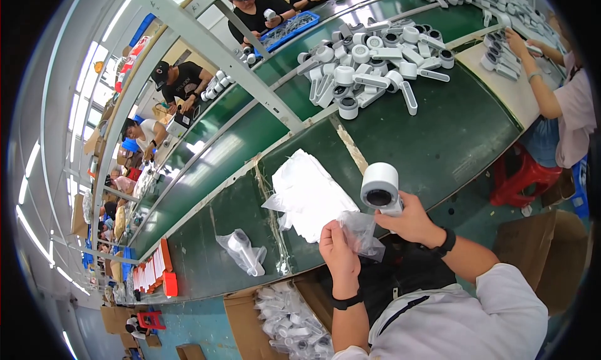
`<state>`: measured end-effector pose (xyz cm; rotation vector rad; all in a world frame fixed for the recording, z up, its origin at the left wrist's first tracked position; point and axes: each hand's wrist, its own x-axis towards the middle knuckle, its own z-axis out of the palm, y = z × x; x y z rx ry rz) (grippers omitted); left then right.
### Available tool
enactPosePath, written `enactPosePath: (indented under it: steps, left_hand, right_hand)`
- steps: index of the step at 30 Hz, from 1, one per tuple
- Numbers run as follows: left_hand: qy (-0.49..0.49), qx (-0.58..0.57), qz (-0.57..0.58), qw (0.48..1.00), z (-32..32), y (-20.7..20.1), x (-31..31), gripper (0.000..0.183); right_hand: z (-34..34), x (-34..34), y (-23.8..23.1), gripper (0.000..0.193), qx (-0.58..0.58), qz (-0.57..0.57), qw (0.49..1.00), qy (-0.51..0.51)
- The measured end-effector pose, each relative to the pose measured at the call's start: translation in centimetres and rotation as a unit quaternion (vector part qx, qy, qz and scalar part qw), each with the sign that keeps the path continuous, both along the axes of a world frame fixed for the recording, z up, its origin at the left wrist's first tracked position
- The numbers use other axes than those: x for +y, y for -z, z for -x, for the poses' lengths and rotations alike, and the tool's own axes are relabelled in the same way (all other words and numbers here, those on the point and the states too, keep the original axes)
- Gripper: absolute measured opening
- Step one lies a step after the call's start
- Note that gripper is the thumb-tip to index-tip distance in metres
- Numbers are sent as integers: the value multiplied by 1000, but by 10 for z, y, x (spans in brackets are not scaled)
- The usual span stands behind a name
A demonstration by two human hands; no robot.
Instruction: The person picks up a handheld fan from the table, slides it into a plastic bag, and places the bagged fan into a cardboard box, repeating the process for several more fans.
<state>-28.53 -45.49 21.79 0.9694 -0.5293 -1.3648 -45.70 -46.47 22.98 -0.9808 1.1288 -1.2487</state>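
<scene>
A white handheld fan (380,177) with a thick round head and a dark opening is gripped by its handle in my right hand (408,221). My left hand (339,248) pinches a clear plastic bag (362,230) just below and left of the fan. The bag lies partly across my right fingers, so I cannot tell whether the handle's end is inside it. Beyond my left hand, a stack of thin white bags (307,194) rests on the green table (432,150). Farther left, a bagged fan (243,250) lies on the tabletop.
A large heap of grey-white fans (375,60) sits at the far side. Below the table's near edge, a cardboard box (241,325) holds several bagged fans (291,319). Orange-red trays (159,266) stand at left. A metal post (250,81) crosses the bench; a co-worker (573,97) sits at right.
</scene>
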Motion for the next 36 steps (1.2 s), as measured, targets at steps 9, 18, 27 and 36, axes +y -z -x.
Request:
enactPosePath:
  steps: [9, 18, 27, 36]
  left_hand:
    - [30, -210, 64, 975, 2, -20, -4, 17]
    - [135, -272, 156, 940, -29, -23, -3, 12]
    - [7, -626, 223, 747, -2, -38, 7, 7]
    - [150, -487, 289, 811, 24, -25, 39, 12]
  right_hand:
    - [48, -2, -35, 91, 230, 70, 878, -413]
    - [31, -23, -20, 71, 212, 40, 843, -493]
    - [-10, 6, 5, 63, 129, -62, 949, -281]
    - [-26, -5, 42, 60, -117, 75, 987, -79]
